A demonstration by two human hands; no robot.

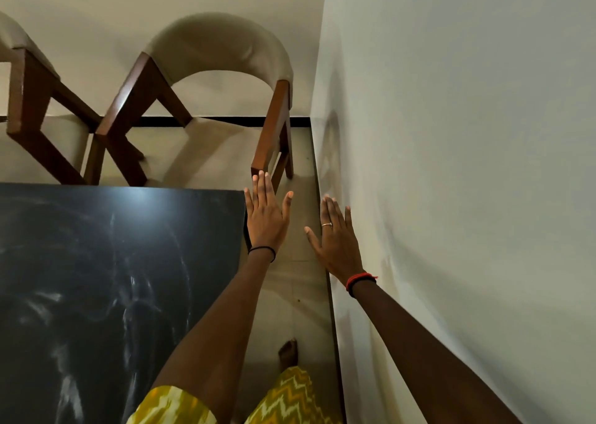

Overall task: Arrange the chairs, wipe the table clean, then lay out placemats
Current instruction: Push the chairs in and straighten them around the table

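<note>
Dark table [113, 262] carries pale smears; 2 chairs [219, 46] stand beyond it on tiled floor [290, 282]. Left hand [266, 217] and right hand [335, 240]: fingers straight, grasping nothing, beside the wall [467, 133].

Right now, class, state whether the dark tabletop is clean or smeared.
Smeared: pale swirling streaks run across the dark tabletop.

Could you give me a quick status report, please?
Fingers open: left hand at the arm of the beige-backed wooden chair, right hand empty. Smears on dark tabletop. Close alongside: white wall.
</note>
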